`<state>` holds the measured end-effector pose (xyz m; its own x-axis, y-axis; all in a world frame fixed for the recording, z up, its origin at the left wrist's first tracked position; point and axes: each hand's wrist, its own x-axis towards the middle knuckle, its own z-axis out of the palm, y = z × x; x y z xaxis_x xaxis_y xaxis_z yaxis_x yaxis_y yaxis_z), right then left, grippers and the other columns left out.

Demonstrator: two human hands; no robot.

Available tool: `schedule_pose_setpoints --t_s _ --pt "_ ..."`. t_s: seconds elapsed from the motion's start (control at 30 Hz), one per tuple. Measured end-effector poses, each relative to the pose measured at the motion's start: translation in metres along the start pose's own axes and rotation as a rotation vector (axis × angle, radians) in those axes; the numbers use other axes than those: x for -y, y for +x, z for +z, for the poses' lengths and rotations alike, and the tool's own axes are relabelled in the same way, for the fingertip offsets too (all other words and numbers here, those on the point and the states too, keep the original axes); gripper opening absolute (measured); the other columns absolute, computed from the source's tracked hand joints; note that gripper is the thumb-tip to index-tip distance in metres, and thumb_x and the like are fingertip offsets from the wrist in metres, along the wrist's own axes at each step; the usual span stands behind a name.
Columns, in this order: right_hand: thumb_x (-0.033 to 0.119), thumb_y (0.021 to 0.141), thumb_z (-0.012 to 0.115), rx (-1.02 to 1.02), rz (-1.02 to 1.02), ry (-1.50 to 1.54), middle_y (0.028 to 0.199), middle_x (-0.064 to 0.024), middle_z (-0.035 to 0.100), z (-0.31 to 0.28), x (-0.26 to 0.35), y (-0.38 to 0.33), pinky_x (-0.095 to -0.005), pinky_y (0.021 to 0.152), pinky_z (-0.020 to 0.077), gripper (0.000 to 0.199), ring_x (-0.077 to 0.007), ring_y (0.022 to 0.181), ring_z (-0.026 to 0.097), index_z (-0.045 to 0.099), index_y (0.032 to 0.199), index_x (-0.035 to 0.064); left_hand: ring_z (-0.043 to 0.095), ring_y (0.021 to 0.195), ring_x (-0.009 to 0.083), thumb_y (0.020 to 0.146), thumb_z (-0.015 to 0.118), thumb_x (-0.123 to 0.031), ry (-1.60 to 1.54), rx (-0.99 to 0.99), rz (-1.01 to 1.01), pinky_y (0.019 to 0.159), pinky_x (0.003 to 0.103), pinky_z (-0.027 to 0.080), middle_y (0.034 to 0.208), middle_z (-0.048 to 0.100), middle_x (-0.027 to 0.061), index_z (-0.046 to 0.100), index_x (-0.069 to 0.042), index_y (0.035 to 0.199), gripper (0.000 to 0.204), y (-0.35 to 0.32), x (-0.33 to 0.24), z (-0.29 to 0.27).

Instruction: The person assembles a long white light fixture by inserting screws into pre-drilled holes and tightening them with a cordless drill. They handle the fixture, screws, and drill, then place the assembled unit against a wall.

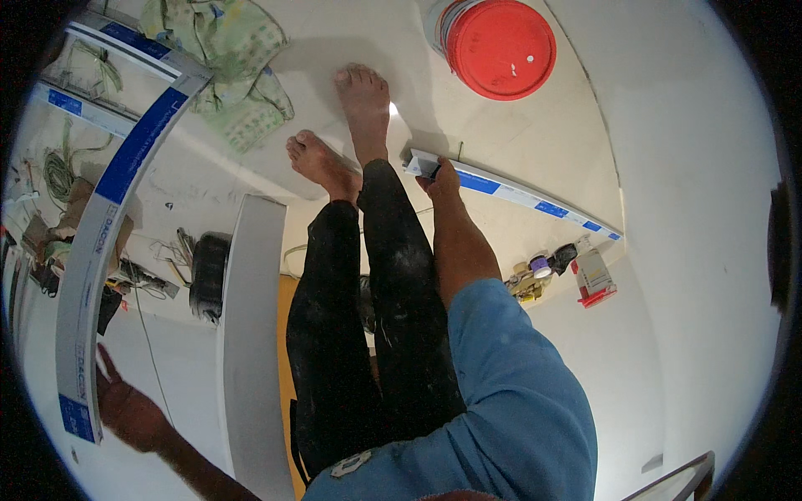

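Low on the left, my left hand (132, 411) is closed at the near end of a long pale metal frame (79, 321) with blue-and-white protective film. Part of the fingers is hidden behind its bar. The frame runs away from me to a corner at the upper left, where another bar joins it. My right hand (441, 179) reaches down past my right knee and grips the end of a separate metal bar (510, 189) with the same film. This bar slants across the pale floor to the right wall. Its open channel end shows beside my fingers.
A red-lidded bucket (501, 50) stands at the far right. A patterned green cloth (242, 83) lies near my bare feet. Coiled cord (58, 175), tools and a black case (209, 275) are on the left. Tape rolls (540, 266) and a red-and-white box (593, 278) sit by the right wall.
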<state>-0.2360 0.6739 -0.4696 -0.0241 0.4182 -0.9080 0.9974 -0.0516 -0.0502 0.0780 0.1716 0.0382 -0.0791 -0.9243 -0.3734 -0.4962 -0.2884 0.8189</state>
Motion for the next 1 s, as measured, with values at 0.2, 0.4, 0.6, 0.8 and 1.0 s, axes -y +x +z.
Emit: schedule_pose_setpoints --t_s 0.2,0.4,0.6,0.8,1.0 --pt "0.028 0.092 0.071 -0.050 -0.056 0.212 0.129 -0.0202 0.064 -0.039 0.019 -0.097 -0.0624 0.085 0.0621 0.050 -0.0415 0.111 0.069 0.059 0.133 0.0030 0.047 0.148 0.0358 0.100 0.068 -0.040 -0.023 0.098 -0.183 0.122 0.056 0.038 0.160 0.048 0.0207 0.039 -0.001 0.161 0.078 -0.061 0.051 0.015" --pt "0.035 0.099 0.067 0.254 -0.163 0.311 0.125 -0.0181 0.066 -0.135 0.061 -0.220 -0.0639 0.095 0.0606 0.042 -0.0397 0.114 0.069 0.059 0.130 0.0065 0.056 0.138 0.0359 0.096 0.076 -0.016 0.339 0.867 -0.093 0.119 0.049 0.042 0.147 0.059 0.0197 0.054 -0.002 0.148 0.058 -0.143 -0.024 0.188" --pt "0.032 0.095 0.076 0.259 -0.249 0.337 0.118 -0.0212 0.070 -0.165 0.122 -0.449 -0.0567 0.081 0.0669 0.046 -0.0389 0.097 0.077 0.065 0.123 -0.0035 0.055 0.137 0.0454 0.079 0.089 -0.029 0.528 1.226 0.659 0.115 0.053 0.044 0.145 0.057 0.0290 0.048 0.003 0.151 0.089 -0.230 -0.154 0.331" --pt "0.038 0.099 0.074 0.478 -0.284 0.526 0.117 -0.0219 0.072 -0.182 0.113 -0.594 -0.0522 0.081 0.0649 0.050 -0.0377 0.095 0.077 0.068 0.120 -0.0072 0.069 0.115 0.0467 0.079 0.085 -0.017 0.770 1.385 0.695 0.100 0.053 0.054 0.120 0.071 0.0288 0.057 0.002 0.137 0.067 -0.255 -0.259 0.343" --pt "0.065 0.093 0.073 0.404 -0.368 0.625 0.106 -0.0146 0.073 -0.279 0.149 -0.522 -0.0526 0.087 0.0618 0.061 -0.0312 0.092 0.074 0.071 0.115 0.0075 0.069 0.097 0.0491 0.079 0.084 -0.013 0.828 1.387 1.044 0.086 0.055 0.054 0.102 0.069 0.0262 0.063 0.000 0.115 0.044 -0.259 -0.295 0.299"
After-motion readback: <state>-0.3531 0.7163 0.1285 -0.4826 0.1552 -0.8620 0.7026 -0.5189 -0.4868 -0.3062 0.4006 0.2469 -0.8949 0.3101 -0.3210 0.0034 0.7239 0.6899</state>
